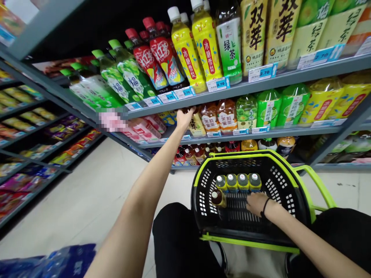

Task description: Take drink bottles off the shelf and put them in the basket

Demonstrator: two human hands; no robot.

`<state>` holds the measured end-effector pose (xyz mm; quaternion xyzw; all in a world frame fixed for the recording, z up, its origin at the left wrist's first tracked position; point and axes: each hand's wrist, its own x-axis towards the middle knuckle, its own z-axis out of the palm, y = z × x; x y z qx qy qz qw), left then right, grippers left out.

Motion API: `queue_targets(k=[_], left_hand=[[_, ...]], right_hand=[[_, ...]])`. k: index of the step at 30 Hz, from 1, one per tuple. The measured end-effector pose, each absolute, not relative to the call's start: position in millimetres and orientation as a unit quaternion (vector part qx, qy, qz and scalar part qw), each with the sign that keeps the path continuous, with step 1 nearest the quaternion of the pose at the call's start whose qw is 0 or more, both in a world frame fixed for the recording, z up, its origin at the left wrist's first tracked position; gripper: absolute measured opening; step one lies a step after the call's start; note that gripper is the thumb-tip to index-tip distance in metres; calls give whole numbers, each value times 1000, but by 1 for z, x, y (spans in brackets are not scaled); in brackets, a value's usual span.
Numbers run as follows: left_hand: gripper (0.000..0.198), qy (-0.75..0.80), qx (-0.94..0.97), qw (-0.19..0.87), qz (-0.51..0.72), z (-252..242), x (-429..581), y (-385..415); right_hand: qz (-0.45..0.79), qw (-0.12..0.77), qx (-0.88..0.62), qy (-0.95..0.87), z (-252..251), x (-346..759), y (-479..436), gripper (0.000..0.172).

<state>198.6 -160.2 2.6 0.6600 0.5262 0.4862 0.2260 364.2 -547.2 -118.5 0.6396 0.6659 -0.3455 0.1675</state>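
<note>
On the middle shelf, my left hand (pixel 186 118) reaches under the upper shelf's edge, its fingers curled over the top of a pale yellow drink bottle (pixel 198 125). My right hand (pixel 256 204), with a dark band at the wrist, is down inside a black shopping basket (pixel 252 240) with lime-green trim. Its fingers are curled, and whatever they may hold is hidden. Beside it in the basket stand several white-capped yellow bottles (pixel 243 181) in a row. A brown-capped bottle (pixel 218 198) stands in front of the row's left end.
The upper shelf (pixel 243 87) overhangs the reach, lined with tea and juice bottles. Amber tea bottles (pixel 227 116) flank the left hand's bottle on the right, pink packages (pixel 142 129) on the left. The basket's green handle (pixel 319 189) sticks out rightward. Blue-wrapped bottles (pixel 58 262) lie lower left.
</note>
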Motion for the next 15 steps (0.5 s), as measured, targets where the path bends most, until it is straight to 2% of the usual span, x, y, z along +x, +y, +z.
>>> queue_targets(k=[3,6,15], left_hand=[[39,512,629,249,530,1,207,-134],[42,491,615,273,553,-3,204,-117],[42,484,554,286,614,1,171,-112]], right_hand=[[-342,175,639,666,-120,365,-546,42],[-343,183,634,669,-121,365,-545,41],[-349,168,626,677,-119,363,-540,42]])
